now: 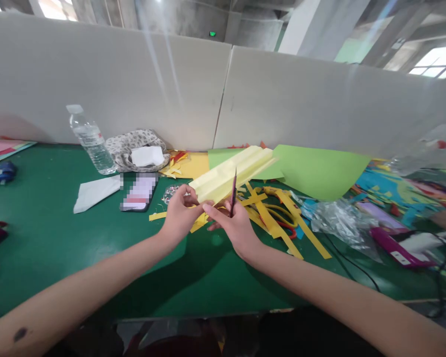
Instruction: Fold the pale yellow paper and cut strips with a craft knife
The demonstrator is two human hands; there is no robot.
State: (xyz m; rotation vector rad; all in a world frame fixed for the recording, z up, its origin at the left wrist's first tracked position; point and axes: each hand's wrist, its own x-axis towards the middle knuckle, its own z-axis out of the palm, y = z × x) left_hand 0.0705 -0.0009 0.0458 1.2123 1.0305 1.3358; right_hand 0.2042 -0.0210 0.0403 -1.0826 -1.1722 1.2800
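Observation:
A pale yellow sheet of paper (226, 173) with lengthwise folds slants up and away from my fingers. My left hand (180, 210) is closed, pinching the sheet's near end between thumb and fingers. My right hand (238, 225) is closed at the same end, its thumb meeting the left one. A slim dark pointed tool, perhaps a pencil (234, 191), also stands up out of my right hand. Yellow paper strips (269, 218) lie under and right of the hands, over scissors with yellow and red handles (288, 225).
Left on the green table (78, 248) are a phone (139, 192), white tissue (96, 192), a water bottle (91, 141) and a spotted cloth pouch (115, 148). Green paper (319, 166), crumpled clear plastic (344, 223) and a magenta corded device (397, 250) lie right. A white partition (134, 84) stands behind.

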